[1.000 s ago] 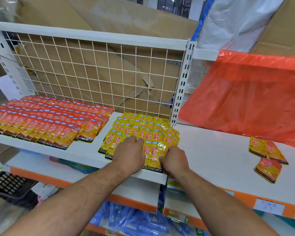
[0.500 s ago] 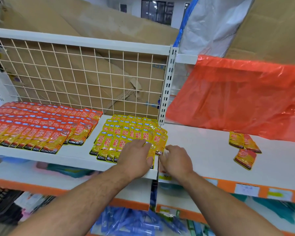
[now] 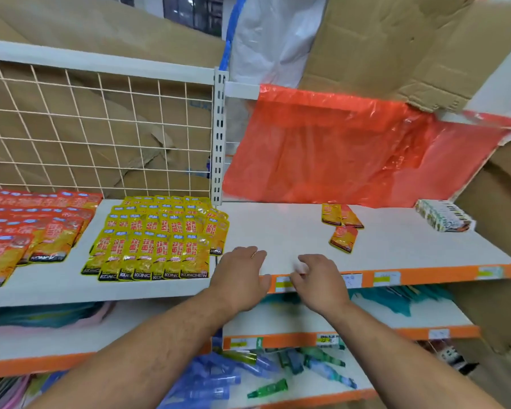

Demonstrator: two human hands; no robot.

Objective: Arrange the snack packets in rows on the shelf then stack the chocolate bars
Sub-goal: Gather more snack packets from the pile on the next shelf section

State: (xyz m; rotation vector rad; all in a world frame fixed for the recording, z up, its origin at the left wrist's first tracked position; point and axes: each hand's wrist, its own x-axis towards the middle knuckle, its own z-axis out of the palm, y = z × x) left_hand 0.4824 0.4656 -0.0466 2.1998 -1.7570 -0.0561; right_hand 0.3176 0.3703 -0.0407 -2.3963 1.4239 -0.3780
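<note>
Yellow snack packets (image 3: 160, 240) lie in neat overlapping rows on the white shelf (image 3: 396, 246), with rows of red-orange packets (image 3: 33, 228) to their left. Three loose orange packets (image 3: 341, 228) lie further right on the same shelf. A stack of chocolate bars (image 3: 441, 219) sits at the far right. My left hand (image 3: 241, 276) hovers at the shelf's front edge just right of the yellow rows, fingers relaxed and holding nothing. My right hand (image 3: 317, 280) is beside it, fingers loosely curled, empty and blurred.
A white wire grid (image 3: 95, 134) backs the left bay, and an upright slotted post (image 3: 219, 137) divides the bays. A red plastic bag (image 3: 351, 146) hangs behind the right bay. Lower shelves hold blue and green tubes (image 3: 219, 379). Cardboard stands behind.
Both hands have left the yellow packets and moved right along the shelf's front edge. The view has swung right, bringing the chocolate bars into sight.
</note>
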